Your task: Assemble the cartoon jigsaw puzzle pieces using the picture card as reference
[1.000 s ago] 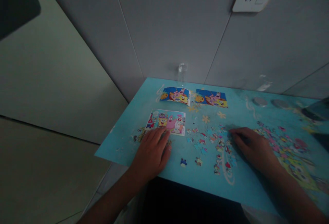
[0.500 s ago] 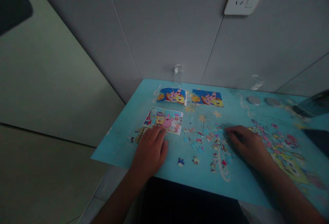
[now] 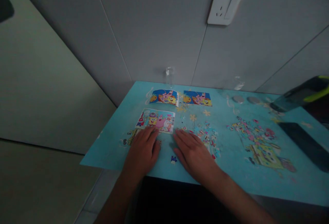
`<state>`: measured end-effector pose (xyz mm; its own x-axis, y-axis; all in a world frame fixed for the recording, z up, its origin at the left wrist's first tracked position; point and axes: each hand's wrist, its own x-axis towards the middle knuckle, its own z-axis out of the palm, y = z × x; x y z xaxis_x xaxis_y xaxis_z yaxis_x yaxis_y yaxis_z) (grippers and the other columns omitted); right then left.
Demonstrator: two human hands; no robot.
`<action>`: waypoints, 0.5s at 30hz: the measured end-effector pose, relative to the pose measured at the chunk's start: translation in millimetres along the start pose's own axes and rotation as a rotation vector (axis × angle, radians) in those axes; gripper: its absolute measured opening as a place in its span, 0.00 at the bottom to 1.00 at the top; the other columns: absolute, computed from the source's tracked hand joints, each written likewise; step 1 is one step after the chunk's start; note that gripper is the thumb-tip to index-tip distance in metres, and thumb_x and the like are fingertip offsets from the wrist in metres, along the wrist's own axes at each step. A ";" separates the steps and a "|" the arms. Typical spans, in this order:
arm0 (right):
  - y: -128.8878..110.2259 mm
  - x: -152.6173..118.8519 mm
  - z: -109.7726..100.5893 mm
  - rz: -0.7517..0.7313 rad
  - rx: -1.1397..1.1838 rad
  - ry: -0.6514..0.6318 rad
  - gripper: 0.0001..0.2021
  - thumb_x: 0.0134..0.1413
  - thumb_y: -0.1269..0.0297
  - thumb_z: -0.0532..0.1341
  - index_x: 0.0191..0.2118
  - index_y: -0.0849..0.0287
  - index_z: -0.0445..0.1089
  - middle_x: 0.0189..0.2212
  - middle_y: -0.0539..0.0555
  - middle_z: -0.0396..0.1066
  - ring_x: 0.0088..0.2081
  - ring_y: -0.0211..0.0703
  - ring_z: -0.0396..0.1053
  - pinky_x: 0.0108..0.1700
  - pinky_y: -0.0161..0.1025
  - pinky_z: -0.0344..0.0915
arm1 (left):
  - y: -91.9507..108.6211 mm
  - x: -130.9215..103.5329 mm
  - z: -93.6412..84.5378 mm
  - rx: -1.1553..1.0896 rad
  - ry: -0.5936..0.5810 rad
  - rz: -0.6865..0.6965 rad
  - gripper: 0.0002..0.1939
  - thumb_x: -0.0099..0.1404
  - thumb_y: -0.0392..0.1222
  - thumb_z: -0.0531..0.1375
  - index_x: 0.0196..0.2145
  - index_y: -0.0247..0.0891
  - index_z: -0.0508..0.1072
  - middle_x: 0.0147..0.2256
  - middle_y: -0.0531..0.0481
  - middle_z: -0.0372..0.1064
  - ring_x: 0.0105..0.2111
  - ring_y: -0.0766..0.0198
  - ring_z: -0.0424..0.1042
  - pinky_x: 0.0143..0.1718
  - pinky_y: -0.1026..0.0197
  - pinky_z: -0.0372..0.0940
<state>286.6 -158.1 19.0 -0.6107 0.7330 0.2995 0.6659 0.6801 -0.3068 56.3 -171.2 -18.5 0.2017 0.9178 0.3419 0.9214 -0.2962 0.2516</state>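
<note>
My left hand (image 3: 142,150) lies with its fingers stretched out over the lower edge of a picture card (image 3: 160,123) showing cartoon figures. My right hand (image 3: 195,152) is beside the card's lower right corner, palm down, its fingers extended and its thumb apart. No piece shows in it, though its underside is hidden. Partly under and beyond this hand are loose jigsaw pieces (image 3: 207,133) in mixed colours. A single dark blue jigsaw piece (image 3: 173,159) lies between the two hands, near the right thumb.
Behind stand a curved picture card (image 3: 164,97), a flat blue puzzle picture (image 3: 197,98) and a clear bottle (image 3: 169,76). To the right are another pile of pieces (image 3: 253,129), two round lids (image 3: 238,99), a dark phone-like slab (image 3: 304,145) and a dark bottle (image 3: 295,95).
My right hand has moved left, from the far side of the loose pieces to beside the picture card, and its fingers have straightened. My left hand stays on the card. The view has shifted right.
</note>
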 end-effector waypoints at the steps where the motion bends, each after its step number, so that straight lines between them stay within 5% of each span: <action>1: 2.1 3.7 3.3 0.006 -0.009 -0.006 0.22 0.70 0.62 0.56 0.65 0.60 0.65 0.65 0.62 0.65 0.65 0.56 0.63 0.66 0.62 0.60 | -0.8 -0.3 0.6 -0.001 0.001 0.003 0.21 0.73 0.42 0.54 0.61 0.37 0.67 0.63 0.39 0.63 0.64 0.46 0.61 0.66 0.36 0.59; 10: 24.5 -11.6 -3.8 0.097 0.005 -0.058 0.22 0.72 0.63 0.51 0.66 0.60 0.65 0.66 0.62 0.63 0.66 0.56 0.62 0.67 0.64 0.58 | 1.4 1.9 -1.2 -0.001 0.025 0.022 0.20 0.72 0.41 0.54 0.60 0.36 0.68 0.62 0.39 0.64 0.62 0.46 0.63 0.65 0.37 0.60; 15: 51.1 -14.2 -29.7 0.190 0.155 0.142 0.18 0.72 0.62 0.53 0.61 0.55 0.70 0.59 0.59 0.71 0.60 0.53 0.69 0.64 0.58 0.64 | 3.3 2.4 -2.0 0.014 0.014 0.018 0.21 0.73 0.42 0.54 0.60 0.35 0.67 0.62 0.38 0.63 0.63 0.46 0.62 0.66 0.38 0.59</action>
<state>342.1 -134.1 25.8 -0.4078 0.8458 0.3438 0.6824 0.5326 -0.5007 59.2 -170.5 -15.1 0.2135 0.9085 0.3592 0.9223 -0.3086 0.2326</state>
